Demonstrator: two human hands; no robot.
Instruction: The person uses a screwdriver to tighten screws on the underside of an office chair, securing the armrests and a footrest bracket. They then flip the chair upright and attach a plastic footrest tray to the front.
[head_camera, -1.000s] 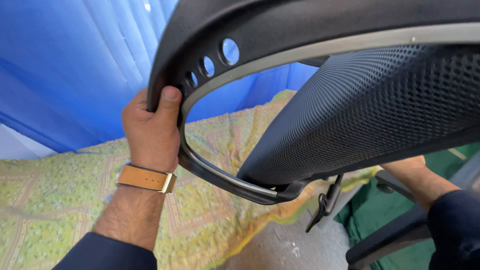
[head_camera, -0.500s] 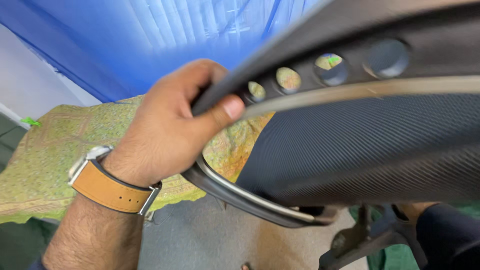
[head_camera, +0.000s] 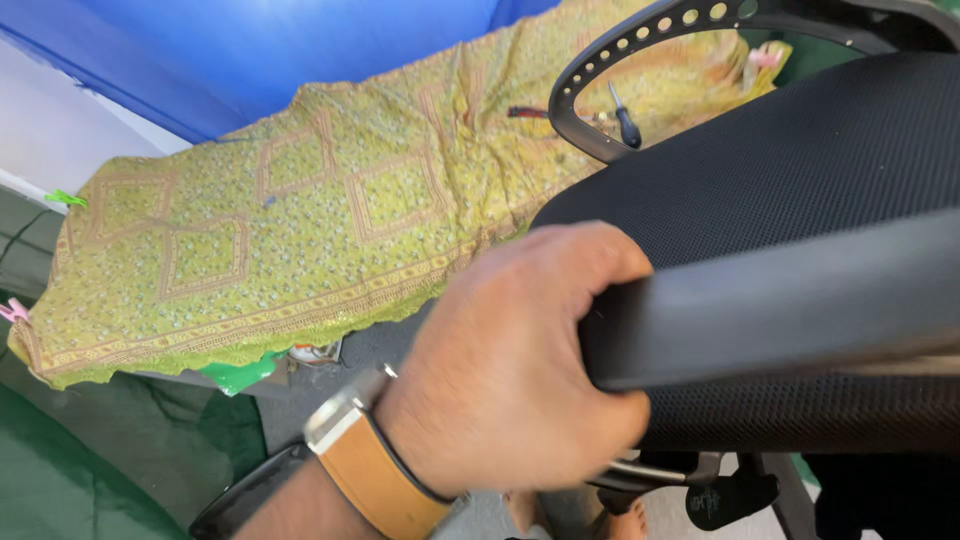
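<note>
Head view: the left hand (head_camera: 510, 365) is sitting low in the middle of the pic, fingers curled tight round the smooth black plastic frame (head_camera: 780, 315) of an office chair back, thumb side wrapping the frame's end. It's gripping that frame firmly. A tan leather watch strap (head_camera: 385, 480) w/ a silver buckle is circling the wrist just below.

The chair back is filling the right half of the pic. Its black mesh panel (head_camera: 790, 170) is lying betw. the gripped frame and a curved black plastic bar (head_camera: 640, 40) w/ a row of round holes, which is arching across the top right. Under the hand, a bit of metal and black hardware from the chair is poking out near the bottom edge; too dark to tell more.

Right hand: not showing anywhere, so can't tell its state.

Behind the chair a yellow-green patterned cloth (head_camera: 300, 230) is draping over a tabletop, running from lower left to upper right. A black-handled screwdriver (head_camera: 624, 118) is lying on the cloth, seen through the gap under the holed bar. Blue sheeting (head_camera: 250, 50) is hanging behind the cloth. Dark green fabric (head_camera: 60, 470) is covering the floor at bottom left.
</note>
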